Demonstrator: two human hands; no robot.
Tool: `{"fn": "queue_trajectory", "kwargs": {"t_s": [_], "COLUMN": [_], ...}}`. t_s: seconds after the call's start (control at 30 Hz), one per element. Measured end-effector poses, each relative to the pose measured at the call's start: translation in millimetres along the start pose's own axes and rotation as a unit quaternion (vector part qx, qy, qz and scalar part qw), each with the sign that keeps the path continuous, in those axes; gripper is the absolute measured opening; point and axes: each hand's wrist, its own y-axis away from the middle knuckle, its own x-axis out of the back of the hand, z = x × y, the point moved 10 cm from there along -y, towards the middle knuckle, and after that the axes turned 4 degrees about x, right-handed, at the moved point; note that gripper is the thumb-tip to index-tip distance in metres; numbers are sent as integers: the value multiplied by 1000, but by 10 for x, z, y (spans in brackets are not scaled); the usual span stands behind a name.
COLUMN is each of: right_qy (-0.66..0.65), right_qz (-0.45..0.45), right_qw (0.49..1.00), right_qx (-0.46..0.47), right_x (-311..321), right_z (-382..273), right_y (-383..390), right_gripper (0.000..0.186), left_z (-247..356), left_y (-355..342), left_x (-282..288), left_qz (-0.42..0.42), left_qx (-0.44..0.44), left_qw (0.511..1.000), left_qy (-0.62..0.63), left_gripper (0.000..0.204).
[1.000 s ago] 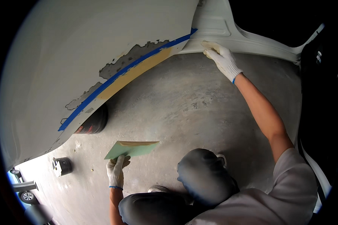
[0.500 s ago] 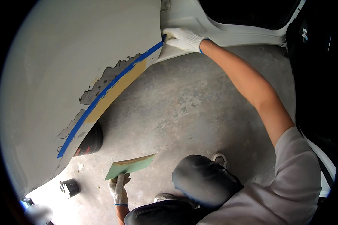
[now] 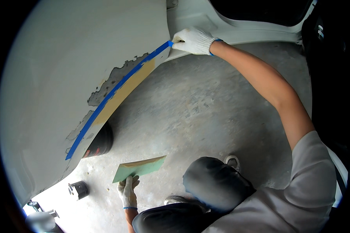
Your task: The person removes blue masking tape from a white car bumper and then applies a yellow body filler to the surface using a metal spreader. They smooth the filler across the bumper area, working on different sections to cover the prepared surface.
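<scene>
My gloved right hand [image 3: 192, 41] pinches the top end of a blue tape strip [image 3: 119, 90] at the edge of a white car panel [image 3: 56, 66]. The tape runs diagonally along the panel, beside an irregular grey patch [image 3: 113, 79] outlined in dark and above a tan band [image 3: 129, 85]. Low in the picture, my gloved left hand [image 3: 127, 192] holds a green flat rectangular sheet [image 3: 138, 169], with tan material along its far edge, away from the panel.
A white door sill [image 3: 241, 33] spans the top, with dark car parts on the right. Under the panel are a black round object [image 3: 99, 141] and a small dark can [image 3: 81, 190] on the concrete floor [image 3: 210, 108]. My bent knees [image 3: 216, 182] are at the bottom.
My right hand has moved left from over the sill onto the tape's end and closed on it. My left hand still holds the green sheet, lower in the picture as the view shifted.
</scene>
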Motion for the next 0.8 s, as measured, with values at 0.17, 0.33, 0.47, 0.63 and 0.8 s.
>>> {"fn": "queue_trajectory", "kwargs": {"t_s": [0.17,0.33,0.47,0.63,0.8], "right_qy": [-53,-177,-144,-134,-193], "right_qz": [-30,12,81,165,24], "right_qw": [997,984,979,952,926], "right_qx": [-49,-3,118,220,322], "right_x": [-24,89,199,316,364], "right_z": [-426,-1000,-1628,-2515,-3616], "right_y": [439,842,1213,1626,1900], "right_gripper": [36,27,19,21,20], "left_z": [47,-18,-114,-144,-428], "left_y": [66,100,177,346,462], "left_x": [66,141,255,501,1098], "left_qz": [9,16,30,53,59], "left_qx": [-6,-9,2,-8,-26], "left_qw": [1000,1000,999,998,995], "left_qy": [8,13,29,40,74], "left_gripper": [17,18,19,20,28]}}
